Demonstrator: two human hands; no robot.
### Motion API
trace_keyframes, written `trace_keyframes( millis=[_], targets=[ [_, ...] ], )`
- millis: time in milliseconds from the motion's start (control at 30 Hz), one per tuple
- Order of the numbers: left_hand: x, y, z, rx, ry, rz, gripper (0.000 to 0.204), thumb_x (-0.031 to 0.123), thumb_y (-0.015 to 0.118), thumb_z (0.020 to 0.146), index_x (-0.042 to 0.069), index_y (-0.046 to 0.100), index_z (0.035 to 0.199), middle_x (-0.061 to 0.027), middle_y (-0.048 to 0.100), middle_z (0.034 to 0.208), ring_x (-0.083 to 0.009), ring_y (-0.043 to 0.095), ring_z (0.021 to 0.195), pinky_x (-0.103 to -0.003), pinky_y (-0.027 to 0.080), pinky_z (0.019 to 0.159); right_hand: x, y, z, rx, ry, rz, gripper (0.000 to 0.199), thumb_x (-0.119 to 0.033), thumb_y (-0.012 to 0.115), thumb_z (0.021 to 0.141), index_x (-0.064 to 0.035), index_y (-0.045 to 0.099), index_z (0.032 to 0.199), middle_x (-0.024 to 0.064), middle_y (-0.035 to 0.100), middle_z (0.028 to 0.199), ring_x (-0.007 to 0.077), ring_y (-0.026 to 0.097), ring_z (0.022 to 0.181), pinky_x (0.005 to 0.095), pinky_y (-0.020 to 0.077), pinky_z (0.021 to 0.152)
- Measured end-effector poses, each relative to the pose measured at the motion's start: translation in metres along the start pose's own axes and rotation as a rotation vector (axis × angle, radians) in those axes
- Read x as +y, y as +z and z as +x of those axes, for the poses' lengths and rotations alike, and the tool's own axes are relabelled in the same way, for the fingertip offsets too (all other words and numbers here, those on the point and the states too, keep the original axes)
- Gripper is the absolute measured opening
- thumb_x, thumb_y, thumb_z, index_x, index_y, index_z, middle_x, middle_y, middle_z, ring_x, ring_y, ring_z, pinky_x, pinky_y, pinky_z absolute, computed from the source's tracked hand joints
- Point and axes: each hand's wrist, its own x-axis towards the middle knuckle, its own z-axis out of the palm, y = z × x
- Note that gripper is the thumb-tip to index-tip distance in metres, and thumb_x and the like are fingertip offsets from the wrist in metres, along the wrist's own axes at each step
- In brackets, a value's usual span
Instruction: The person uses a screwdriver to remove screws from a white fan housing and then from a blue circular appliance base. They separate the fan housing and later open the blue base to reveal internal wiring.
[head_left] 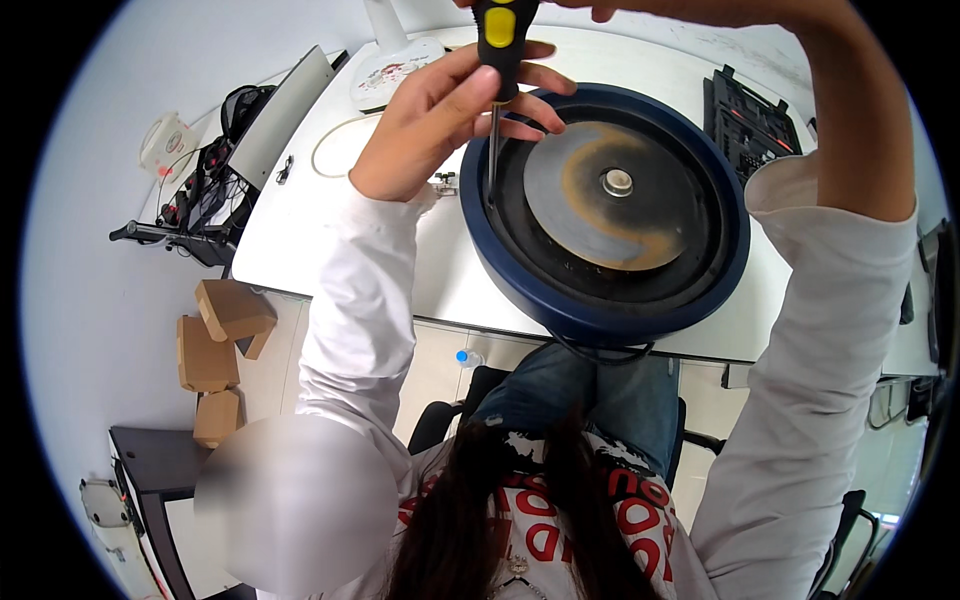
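Note:
A screwdriver (500, 45) with a yellow and black handle stands nearly upright. Its tip rests inside the left inner edge of a round machine with a dark blue rim (600, 320). Inside the rim lies a grey disc (600, 215) with a rust-coloured smear and a metal hub (617, 182). My left hand (440, 115) wraps around the lower handle and shaft. My right hand (600, 10) sits over the top of the handle, mostly cut off by the upper edge of the picture.
The machine stands on a white table (330, 230). An open black tool case (750, 120) lies at the back right, a white lamp base (395, 65) at the back left. A small metal part (445, 182) is beside the rim. Cardboard boxes (215, 340) lie on the floor.

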Motion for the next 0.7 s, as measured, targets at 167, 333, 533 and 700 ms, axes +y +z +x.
trace_keyframes(
  millis=[167, 333, 533, 700],
  targets=[
    [-0.003, -0.004, -0.003, 0.077, 0.001, 0.005, 0.039, 0.026, 0.056, 0.091, -0.002, 0.051, 0.118, -0.0174, 0.062, 0.105, -0.0191, 0.066, 0.085, -0.027, 0.052, 0.079, 0.013, 0.027, 0.006, 0.193, 0.253, -0.15, 0.028, -0.018, 0.05, 0.084, -0.0004, 0.057, 0.105, 0.0162, 0.062, 0.083, 0.0236, 0.058, 0.068, 0.0325, 0.0451, 0.062],
    [0.002, -0.009, -0.008, 0.202, 0.027, 0.132, 0.031, 0.016, 0.069, 0.081, 0.0, 0.054, 0.103, -0.0144, 0.064, 0.097, -0.0181, 0.066, 0.083, -0.029, 0.054, 0.076, 0.056, 0.052, 0.037, 0.381, 0.032, -0.817, 0.032, -0.02, 0.05, 0.084, 0.0035, 0.054, 0.106, 0.0173, 0.062, 0.08, 0.0244, 0.06, 0.066, 0.0326, 0.0453, 0.06],
    [-0.003, -0.001, 0.0, 0.032, -0.022, 0.116, 0.043, 0.022, 0.065, 0.085, -0.002, 0.051, 0.118, -0.0139, 0.065, 0.096, -0.0199, 0.065, 0.087, -0.031, 0.05, 0.086, 0.02, 0.003, -0.005, -0.067, 0.112, 0.198, 0.035, -0.02, 0.052, 0.084, 0.0005, 0.05, 0.112, 0.0158, 0.061, 0.075, 0.0251, 0.059, 0.064, 0.0328, 0.0446, 0.059],
    [-0.001, -0.012, -0.014, 0.048, -0.108, 0.145, 0.044, 0.021, 0.066, 0.083, -0.004, 0.054, 0.117, -0.0139, 0.065, 0.1, -0.0207, 0.063, 0.094, -0.033, 0.046, 0.092, 0.02, 0.034, 0.005, 0.261, -0.003, 0.257, 0.04, -0.023, 0.058, 0.086, -0.0017, 0.046, 0.118, 0.0218, 0.063, 0.078, 0.0309, 0.063, 0.067, 0.0357, 0.048, 0.064]
  ],
)
